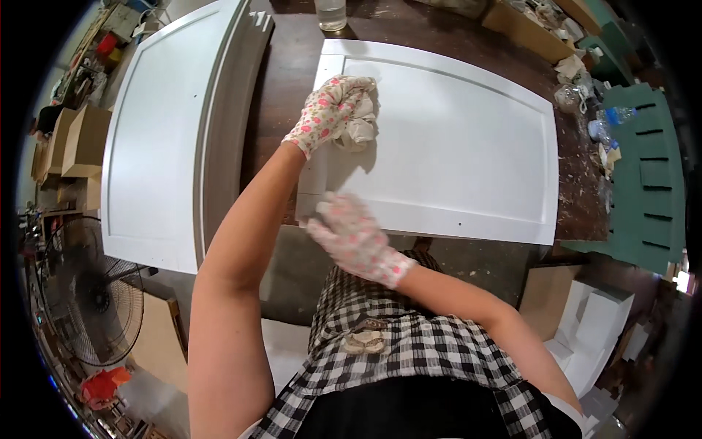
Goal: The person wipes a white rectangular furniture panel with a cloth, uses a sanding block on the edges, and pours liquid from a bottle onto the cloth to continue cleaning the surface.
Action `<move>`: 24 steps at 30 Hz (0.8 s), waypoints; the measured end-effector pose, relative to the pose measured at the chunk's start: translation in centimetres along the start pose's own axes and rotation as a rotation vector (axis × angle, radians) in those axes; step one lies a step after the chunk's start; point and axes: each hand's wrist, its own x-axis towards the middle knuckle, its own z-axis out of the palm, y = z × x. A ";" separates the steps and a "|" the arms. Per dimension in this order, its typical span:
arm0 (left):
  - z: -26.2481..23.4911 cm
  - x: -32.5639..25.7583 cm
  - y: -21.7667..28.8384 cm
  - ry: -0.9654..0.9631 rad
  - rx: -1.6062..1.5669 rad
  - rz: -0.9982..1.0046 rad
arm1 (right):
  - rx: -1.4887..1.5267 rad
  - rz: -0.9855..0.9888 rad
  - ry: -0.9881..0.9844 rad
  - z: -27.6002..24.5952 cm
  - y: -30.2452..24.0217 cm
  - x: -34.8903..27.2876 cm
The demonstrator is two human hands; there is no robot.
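Crumpled cloth [357, 133] — on white panel [453, 139]

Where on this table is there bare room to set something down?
Largely bare: the dark tabletop behind the white panel, between the clear jar and cardboard box; also the panel's middle, right of the cloth. Crowded: around the tabletop's right edge, with plastic bottles.

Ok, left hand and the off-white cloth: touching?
Touching. The head view shows the gloved left hand gripping the crumpled cloth, no gap between them.
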 end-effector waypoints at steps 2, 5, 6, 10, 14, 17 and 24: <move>0.3 -0.1 -0.1 -0.010 -0.150 0.007 | -0.122 0.122 0.120 -3.1 2.1 -5.2; 0.2 -0.7 -0.3 0.031 0.001 0.078 | -0.341 0.359 0.179 -8.5 5.5 -13.5; 0.0 -0.7 -0.7 0.032 -0.001 0.060 | -0.465 0.459 0.219 -9.8 6.7 -16.1; 0.7 0.0 -0.6 0.042 -0.077 0.059 | -0.823 0.824 0.271 -15.6 12.1 -27.2; 1.1 0.1 -0.8 0.040 -0.283 0.034 | -0.506 1.411 0.594 -21.3 17.1 -33.4; 3.0 -2.4 1.0 -0.026 -0.755 -0.197 | -0.406 1.239 0.704 -23.9 20.3 -32.9; 12.5 -12.4 11.1 -0.306 0.663 0.163 | 0.098 0.496 0.156 -17.5 18.9 -6.8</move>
